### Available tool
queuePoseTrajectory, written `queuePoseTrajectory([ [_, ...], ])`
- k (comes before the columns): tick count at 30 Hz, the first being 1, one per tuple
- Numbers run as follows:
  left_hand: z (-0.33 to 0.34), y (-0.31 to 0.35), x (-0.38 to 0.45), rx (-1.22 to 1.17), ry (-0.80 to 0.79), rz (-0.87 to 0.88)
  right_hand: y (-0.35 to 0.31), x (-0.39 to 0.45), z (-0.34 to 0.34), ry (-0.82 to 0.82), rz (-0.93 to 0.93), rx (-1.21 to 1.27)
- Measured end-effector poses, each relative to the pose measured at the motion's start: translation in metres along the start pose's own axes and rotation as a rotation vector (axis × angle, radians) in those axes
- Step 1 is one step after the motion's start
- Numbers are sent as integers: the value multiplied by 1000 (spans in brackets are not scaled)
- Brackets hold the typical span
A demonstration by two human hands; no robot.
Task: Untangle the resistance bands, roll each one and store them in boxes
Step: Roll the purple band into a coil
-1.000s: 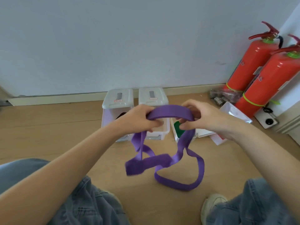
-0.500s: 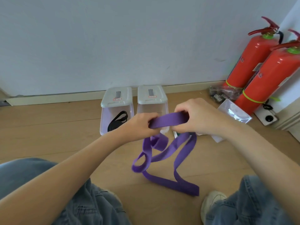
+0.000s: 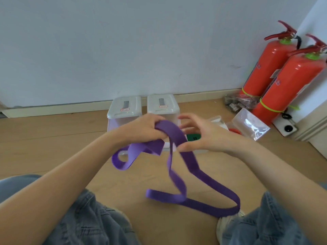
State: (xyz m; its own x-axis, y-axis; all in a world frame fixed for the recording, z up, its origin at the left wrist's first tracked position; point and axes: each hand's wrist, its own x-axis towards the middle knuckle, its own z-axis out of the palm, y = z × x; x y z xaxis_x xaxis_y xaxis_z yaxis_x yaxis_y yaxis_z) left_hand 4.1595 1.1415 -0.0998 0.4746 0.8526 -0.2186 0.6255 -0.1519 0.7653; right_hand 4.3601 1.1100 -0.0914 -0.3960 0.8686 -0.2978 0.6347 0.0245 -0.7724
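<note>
**Above the floor: purple band held between two hands**

Above the wooden floor, the purple resistance band hangs in loose loops, its lower end trailing near a shoe. Left hand grips a bunched section. Right hand touches the band at the thumb, fingers spread wide. Two lidded boxes stand behind, by the wall.

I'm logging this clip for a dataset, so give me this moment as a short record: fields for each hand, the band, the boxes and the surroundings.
left hand: grips the purple band near its top
right hand: fingers spread, thumb touching the band
purple band: hangs in loose loops, lower end near the floor
closed boxes: two, lids on, side by side at the wall
open box: clear, lying right of them
fire extinguishers: two, red, in the right corner
</note>
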Motion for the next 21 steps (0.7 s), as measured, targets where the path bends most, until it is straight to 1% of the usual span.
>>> queuePoseTrajectory([
  [1, 6, 3, -1, 53, -82, 14, -3, 2, 9, -4, -74, 23],
  [2, 10, 6, 0, 69, -130, 26, -5, 5, 15, -6, -126, 2],
  [3, 12, 6, 1, 56, -137, 27, -6, 7, 19, 6, -158, -16],
  [5, 10, 2, 6, 37, -91, 28, -7, 7, 23, 85, -170, -27],
  [8, 10, -13, 10, 117, -38, 33, -11, 6, 22, 197, -245, -18],
  [9, 12, -19, 11, 147, -18, 48, -14, 5, 19, 231, -273, 15],
  [11, 14, -29, 13, 173, 35, 74, -16, 5, 8, 358, -280, 113],
  [13, 7, -38, 11, 125, 72, 47, -14, 4, -6, 501, -252, 237],
  [15, 0, -45, 10, 113, 28, 24, -9, 3, -19, 604, -231, 289],
  [16, -2, -47, 9, 91, 6, 16, -6, 1, -25, 615, -219, 271],
  [18, -1, -45, 7, -43, 19, -4, -1, 0, -31, 545, -174, 185],
  [20, -3, -43, 8, -208, 94, -36, 5, 0, -31, 471, -139, 127],
  [21, -5, -43, 9, -264, 134, -50, 7, 0, -30, 470, -139, 147],
])
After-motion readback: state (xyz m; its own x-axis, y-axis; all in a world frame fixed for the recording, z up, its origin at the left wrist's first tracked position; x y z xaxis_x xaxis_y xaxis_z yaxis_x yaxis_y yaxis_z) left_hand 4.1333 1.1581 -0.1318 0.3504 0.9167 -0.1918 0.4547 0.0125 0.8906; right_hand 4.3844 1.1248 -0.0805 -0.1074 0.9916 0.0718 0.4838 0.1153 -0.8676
